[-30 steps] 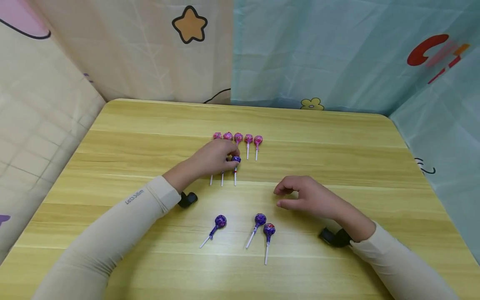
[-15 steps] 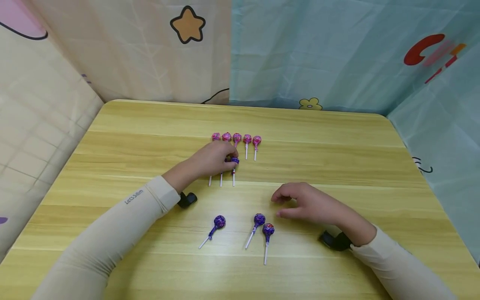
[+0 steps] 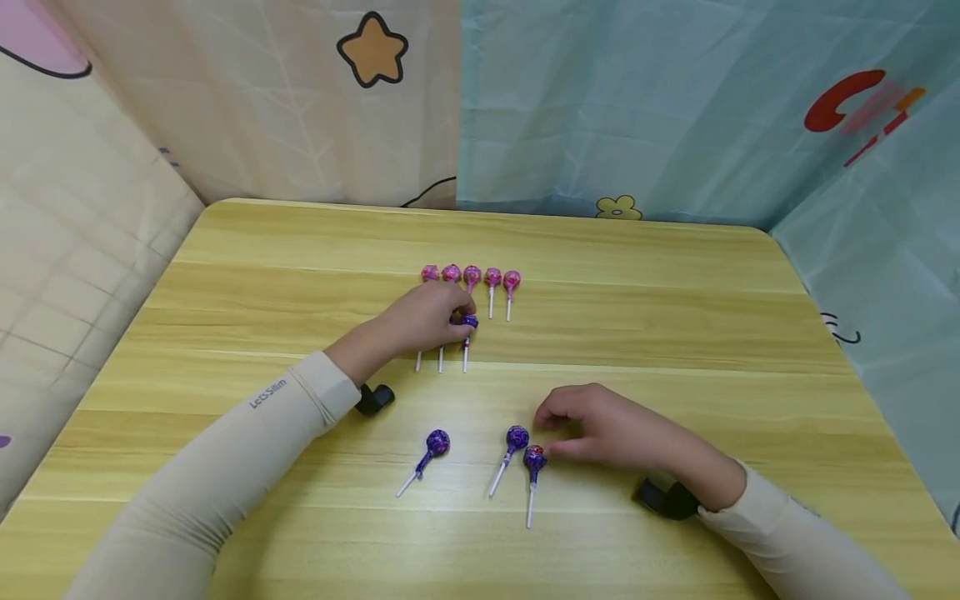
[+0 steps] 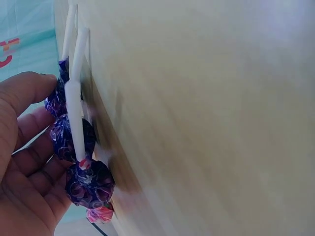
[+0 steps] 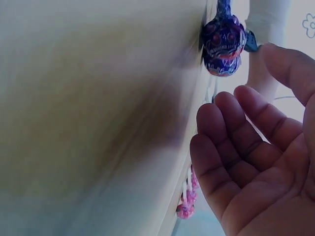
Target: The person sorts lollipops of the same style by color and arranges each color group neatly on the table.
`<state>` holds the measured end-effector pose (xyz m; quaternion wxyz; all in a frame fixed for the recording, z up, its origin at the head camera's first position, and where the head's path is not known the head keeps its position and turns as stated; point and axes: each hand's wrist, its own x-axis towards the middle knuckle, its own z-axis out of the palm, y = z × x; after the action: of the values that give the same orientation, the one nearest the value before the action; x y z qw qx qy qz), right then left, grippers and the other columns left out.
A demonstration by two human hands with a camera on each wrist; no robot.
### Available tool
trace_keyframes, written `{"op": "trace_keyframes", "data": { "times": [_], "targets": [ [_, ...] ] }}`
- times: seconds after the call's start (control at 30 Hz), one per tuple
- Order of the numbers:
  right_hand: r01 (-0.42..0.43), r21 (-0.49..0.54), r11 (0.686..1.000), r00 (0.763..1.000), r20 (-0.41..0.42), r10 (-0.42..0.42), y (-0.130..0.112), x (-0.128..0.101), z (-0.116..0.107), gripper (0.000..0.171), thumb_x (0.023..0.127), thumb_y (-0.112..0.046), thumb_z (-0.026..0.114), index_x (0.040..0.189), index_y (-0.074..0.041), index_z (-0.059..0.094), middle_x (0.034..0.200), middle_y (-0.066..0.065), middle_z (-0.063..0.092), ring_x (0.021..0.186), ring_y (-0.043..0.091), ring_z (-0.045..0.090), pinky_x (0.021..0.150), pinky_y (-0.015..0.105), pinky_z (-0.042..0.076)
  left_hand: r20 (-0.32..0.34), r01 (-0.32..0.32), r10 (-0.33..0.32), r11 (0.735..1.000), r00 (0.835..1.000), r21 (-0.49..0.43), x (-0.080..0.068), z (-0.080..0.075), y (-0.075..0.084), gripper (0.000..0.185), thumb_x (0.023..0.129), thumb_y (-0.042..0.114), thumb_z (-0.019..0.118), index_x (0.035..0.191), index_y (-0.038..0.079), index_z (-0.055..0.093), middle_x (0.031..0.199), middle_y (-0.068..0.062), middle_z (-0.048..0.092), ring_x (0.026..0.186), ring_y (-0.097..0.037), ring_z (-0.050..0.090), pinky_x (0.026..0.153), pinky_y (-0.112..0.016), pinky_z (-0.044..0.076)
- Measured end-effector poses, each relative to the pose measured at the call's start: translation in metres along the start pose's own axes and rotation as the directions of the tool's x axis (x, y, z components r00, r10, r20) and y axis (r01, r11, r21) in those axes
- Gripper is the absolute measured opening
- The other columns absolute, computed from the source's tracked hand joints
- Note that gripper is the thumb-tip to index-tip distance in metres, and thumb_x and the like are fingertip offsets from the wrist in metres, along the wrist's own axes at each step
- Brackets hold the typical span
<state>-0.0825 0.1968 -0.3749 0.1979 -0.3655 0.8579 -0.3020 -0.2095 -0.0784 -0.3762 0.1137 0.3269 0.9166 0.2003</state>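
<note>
My left hand point(image 3: 433, 315) pinches the head of a purple lollipop point(image 3: 470, 322) between thumb and fingers, at the right end of a short row. Two more purple lollipops point(image 4: 90, 184) lie in that row, their heads beneath my palm in the head view. My right hand point(image 3: 611, 429), fingers loosely bent and holding nothing, hovers just right of a purple lollipop point(image 3: 535, 460) with a red patch. Another purple lollipop point(image 3: 517, 438) lies right beside that one. A third loose purple lollipop point(image 3: 437, 443) lies farther left.
Behind the left hand, several pink lollipops point(image 3: 492, 277) form a row, sticks toward me; the left ones are partly covered. Black wrist devices point(image 3: 666, 498) sit under both wrists. Curtains point(image 3: 622, 100) stand behind the wooden table point(image 3: 675, 308).
My right hand has come down and slightly left, nearer the two close purple lollipops. The left hand stays at the end of the purple row. The view has shifted a little.
</note>
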Motion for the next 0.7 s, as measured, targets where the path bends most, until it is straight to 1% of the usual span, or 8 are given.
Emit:
{"op": "trace_keyframes", "data": {
  "times": [0.1,0.3,0.57,0.7],
  "targets": [
    [0.013,-0.007,1.000,1.000,0.004,-0.013,-0.002,0.001,0.003,0.017,0.092,-0.027,0.073,0.106,-0.018,0.069,0.102,-0.010,0.065,0.090,0.008,0.060,0.083,0.030,0.051,0.000,0.001,-0.001,1.000,1.000,0.003,0.001,0.000,-0.001,0.024,0.093,0.026,0.071,0.109,0.009,0.071,0.096,0.000,0.066,0.083,-0.016,0.057,0.076,-0.033,0.049],
    [0.023,-0.035,0.999,1.000,0.006,-0.023,-0.004,0.004,0.006,0.017,0.092,-0.026,0.073,0.106,-0.018,0.069,0.103,-0.010,0.065,0.091,0.007,0.060,0.083,0.030,0.051,-0.014,-0.007,0.007,1.000,1.000,0.014,0.002,0.000,-0.003,0.026,0.093,0.026,0.071,0.111,0.008,0.071,0.098,-0.001,0.066,0.084,-0.016,0.056,0.077,-0.032,0.048],
    [0.030,-0.060,0.998,1.000,0.003,-0.030,-0.007,0.009,0.007,0.017,0.091,-0.024,0.074,0.105,-0.017,0.069,0.102,-0.011,0.065,0.092,0.006,0.060,0.084,0.029,0.051,-0.034,0.019,-0.020,1.000,0.999,-0.024,-0.001,-0.006,-0.007,0.035,0.092,0.029,0.072,0.118,0.006,0.069,0.108,-0.004,0.068,0.092,-0.016,0.060,0.086,-0.035,0.050],
    [0.024,-0.064,0.998,1.000,0.002,-0.024,-0.007,0.011,0.008,0.017,0.091,-0.024,0.074,0.106,-0.017,0.069,0.103,-0.011,0.064,0.092,0.006,0.060,0.084,0.029,0.051,-0.047,0.004,-0.006,0.999,0.999,-0.032,-0.001,-0.008,-0.011,0.034,0.092,0.029,0.072,0.116,0.005,0.070,0.108,-0.005,0.069,0.092,-0.018,0.061,0.085,-0.036,0.050]
  ]
}}
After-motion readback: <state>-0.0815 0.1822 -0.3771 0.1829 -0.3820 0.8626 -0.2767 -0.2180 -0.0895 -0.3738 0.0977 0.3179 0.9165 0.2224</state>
